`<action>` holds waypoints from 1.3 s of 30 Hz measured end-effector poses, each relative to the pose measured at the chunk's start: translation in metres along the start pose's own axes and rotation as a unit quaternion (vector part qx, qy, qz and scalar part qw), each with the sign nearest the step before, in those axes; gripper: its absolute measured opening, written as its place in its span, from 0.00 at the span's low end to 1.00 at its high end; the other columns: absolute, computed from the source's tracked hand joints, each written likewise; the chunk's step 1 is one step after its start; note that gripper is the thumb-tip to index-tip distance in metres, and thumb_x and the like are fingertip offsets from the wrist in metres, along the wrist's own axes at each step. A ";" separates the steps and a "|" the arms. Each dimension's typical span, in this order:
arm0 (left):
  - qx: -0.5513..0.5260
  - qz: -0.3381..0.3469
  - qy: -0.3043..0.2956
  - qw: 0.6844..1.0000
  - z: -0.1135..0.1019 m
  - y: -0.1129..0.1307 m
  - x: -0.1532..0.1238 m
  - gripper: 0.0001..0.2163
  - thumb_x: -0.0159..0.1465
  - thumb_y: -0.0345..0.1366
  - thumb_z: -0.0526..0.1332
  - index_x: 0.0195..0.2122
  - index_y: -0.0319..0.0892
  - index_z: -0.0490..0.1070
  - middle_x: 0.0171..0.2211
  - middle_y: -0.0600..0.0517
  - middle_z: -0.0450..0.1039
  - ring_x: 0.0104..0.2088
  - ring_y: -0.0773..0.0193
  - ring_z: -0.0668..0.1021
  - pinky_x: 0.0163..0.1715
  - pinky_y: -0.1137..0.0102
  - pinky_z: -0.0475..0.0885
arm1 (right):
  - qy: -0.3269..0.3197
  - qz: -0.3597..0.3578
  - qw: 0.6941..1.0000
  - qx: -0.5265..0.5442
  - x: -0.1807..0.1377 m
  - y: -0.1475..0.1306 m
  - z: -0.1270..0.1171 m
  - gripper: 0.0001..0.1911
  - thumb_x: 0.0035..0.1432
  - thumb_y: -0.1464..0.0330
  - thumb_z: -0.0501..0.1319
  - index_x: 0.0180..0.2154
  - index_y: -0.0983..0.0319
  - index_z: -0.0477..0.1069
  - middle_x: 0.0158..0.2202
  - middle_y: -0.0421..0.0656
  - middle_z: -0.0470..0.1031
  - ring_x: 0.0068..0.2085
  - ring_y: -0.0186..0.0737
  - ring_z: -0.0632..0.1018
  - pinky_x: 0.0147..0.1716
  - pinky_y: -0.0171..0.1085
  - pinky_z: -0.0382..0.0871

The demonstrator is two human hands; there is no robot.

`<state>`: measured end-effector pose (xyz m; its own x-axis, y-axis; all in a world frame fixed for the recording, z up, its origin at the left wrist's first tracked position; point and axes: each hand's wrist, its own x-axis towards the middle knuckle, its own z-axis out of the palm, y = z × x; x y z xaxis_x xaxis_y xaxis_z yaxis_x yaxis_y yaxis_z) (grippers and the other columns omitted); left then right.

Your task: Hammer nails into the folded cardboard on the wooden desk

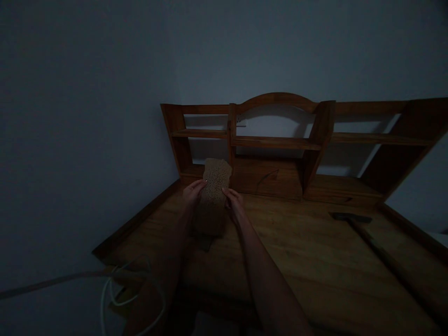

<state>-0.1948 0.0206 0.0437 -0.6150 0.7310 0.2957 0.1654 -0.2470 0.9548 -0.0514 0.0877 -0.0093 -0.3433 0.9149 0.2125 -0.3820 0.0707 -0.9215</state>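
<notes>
The left hand (194,190) and the right hand (234,199) are pinching the sides of a speckled cloth (214,196), holding it upright between them above the counter (301,247), and I think an even grip is keeping it flat.

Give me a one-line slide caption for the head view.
Both hands, left hand and right hand, hold a speckled brown cloth upright over a dim wooden desk; a hammer lies at right.

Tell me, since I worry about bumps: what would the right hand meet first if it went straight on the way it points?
Probably the brown perforated pad that the right hand already touches; beyond it stands the wooden desk hutch, though depth is unclear.
</notes>
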 end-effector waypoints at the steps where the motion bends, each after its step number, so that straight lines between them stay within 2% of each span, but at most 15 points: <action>1: -0.007 -0.021 -0.015 1.000 0.001 -0.001 0.000 0.20 0.50 0.46 0.65 0.38 0.36 0.76 0.40 0.46 0.76 0.40 0.58 0.77 0.40 0.69 0.71 | -0.003 0.002 1.000 0.009 0.000 0.000 0.000 0.21 0.43 0.51 0.64 0.29 0.62 0.72 0.18 0.34 0.64 0.16 0.26 0.61 0.14 0.28 0.50; 5: 0.004 -0.121 -0.086 0.989 0.004 -0.008 0.000 0.24 0.45 0.48 0.69 0.38 0.37 0.76 0.38 0.45 0.77 0.35 0.56 0.78 0.35 0.67 0.73 | 0.002 0.013 0.999 0.033 0.004 0.002 -0.002 0.20 0.42 0.53 0.66 0.32 0.63 0.73 0.18 0.33 0.64 0.17 0.26 0.60 0.15 0.28 0.49; 10: 0.043 -0.133 -0.095 0.986 0.005 -0.003 -0.003 0.23 0.41 0.46 0.72 0.35 0.38 0.76 0.35 0.46 0.78 0.34 0.56 0.79 0.32 0.69 0.73 | 0.013 0.022 0.999 0.044 0.008 0.006 -0.006 0.19 0.40 0.55 0.67 0.30 0.63 0.74 0.17 0.33 0.64 0.17 0.26 0.59 0.16 0.29 0.48; 15: 0.066 -0.127 -0.079 0.987 0.007 0.009 -0.007 0.20 0.40 0.45 0.72 0.32 0.38 0.77 0.33 0.47 0.78 0.34 0.56 0.79 0.34 0.69 0.73 | 0.008 0.033 0.998 0.050 0.007 0.006 -0.008 0.19 0.39 0.54 0.68 0.29 0.62 0.74 0.19 0.35 0.68 0.18 0.27 0.62 0.17 0.29 0.50; 19: 0.034 -0.124 -0.045 0.991 0.007 0.005 -0.005 0.20 0.39 0.44 0.73 0.31 0.39 0.77 0.30 0.47 0.78 0.34 0.55 0.79 0.34 0.67 0.72 | -0.018 0.047 0.997 0.061 0.005 0.004 -0.008 0.17 0.40 0.55 0.68 0.30 0.61 0.75 0.26 0.38 0.74 0.24 0.31 0.70 0.22 0.30 0.60; 23: -0.020 -0.112 -0.019 0.993 0.007 0.001 -0.004 0.21 0.38 0.44 0.73 0.32 0.39 0.77 0.32 0.47 0.78 0.34 0.56 0.78 0.35 0.67 0.72 | -0.037 0.055 0.995 0.071 0.003 0.003 -0.007 0.16 0.39 0.58 0.69 0.29 0.60 0.76 0.29 0.39 0.76 0.29 0.35 0.74 0.29 0.32 0.64; 31: -0.141 -0.094 -0.001 0.986 0.007 -0.007 0.000 0.23 0.40 0.44 0.73 0.35 0.37 0.75 0.36 0.46 0.77 0.36 0.56 0.78 0.39 0.64 0.73 | -0.056 0.058 0.995 0.064 0.002 0.005 -0.007 0.17 0.38 0.58 0.69 0.32 0.60 0.76 0.31 0.39 0.77 0.31 0.36 0.75 0.32 0.33 0.65; 36: -0.172 -0.080 0.026 0.982 0.006 -0.008 0.001 0.22 0.42 0.43 0.72 0.36 0.37 0.75 0.38 0.44 0.77 0.38 0.55 0.78 0.41 0.63 0.73 | -0.063 0.066 0.995 0.046 0.002 0.006 -0.007 0.17 0.37 0.58 0.69 0.31 0.59 0.76 0.29 0.39 0.77 0.29 0.36 0.75 0.28 0.33 0.63; 39: -0.178 -0.078 0.043 0.980 0.007 -0.008 0.001 0.21 0.42 0.42 0.72 0.36 0.37 0.74 0.38 0.44 0.77 0.38 0.54 0.78 0.41 0.61 0.73 | -0.074 0.064 0.994 0.045 0.001 0.007 -0.006 0.17 0.37 0.58 0.69 0.31 0.58 0.76 0.30 0.39 0.78 0.31 0.37 0.76 0.30 0.34 0.64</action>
<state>-0.1913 0.0278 0.0367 -0.6764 0.7252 0.1288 -0.2057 -0.3539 0.9124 -0.0490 0.0913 -0.0173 -0.5145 0.8449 0.1465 -0.3993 -0.0849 -0.9129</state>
